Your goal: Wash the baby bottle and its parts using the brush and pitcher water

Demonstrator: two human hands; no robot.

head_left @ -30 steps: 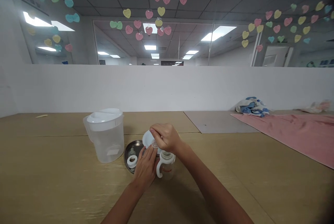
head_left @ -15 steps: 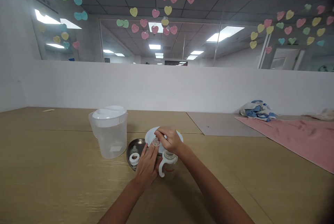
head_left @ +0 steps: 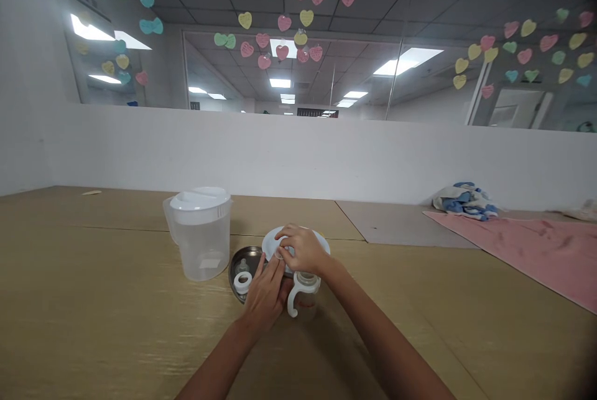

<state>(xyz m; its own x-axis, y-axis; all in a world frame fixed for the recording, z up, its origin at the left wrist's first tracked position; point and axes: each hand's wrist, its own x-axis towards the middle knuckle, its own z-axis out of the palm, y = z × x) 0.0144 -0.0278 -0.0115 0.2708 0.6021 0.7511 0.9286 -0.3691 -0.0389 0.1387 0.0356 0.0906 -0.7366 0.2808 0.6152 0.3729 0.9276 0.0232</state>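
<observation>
A small clear round disc (head_left: 279, 254) is at the fingertips of both hands, partly hidden by the right fingers. My left hand (head_left: 265, 294) steadies it from below with long, nearly straight fingers. My right hand (head_left: 303, 249) pinches at it from above with thumb and forefinger. Right of my left hand stands a clear baby bottle (head_left: 305, 303), uncapped, with a white curved handle (head_left: 291, 302) round its neck. A round metal tray (head_left: 232, 263) lies to the left, holding a white ring collar (head_left: 242, 283) and a clear bottle teat (head_left: 242, 266).
Behind my hands is a white plate (head_left: 269, 244). A translucent lidded pitcher (head_left: 203, 241) stands to the left. At the far right lie a pink cloth (head_left: 527, 251) and a crumpled blue-and-white cloth (head_left: 466, 201). A white wall (head_left: 280, 157) borders the table's back.
My right fingers have shifted over the disc, covering more of it, and the other fingers have lifted and opened somewhat. The view has shifted slightly; the bottle and tray stay put.
</observation>
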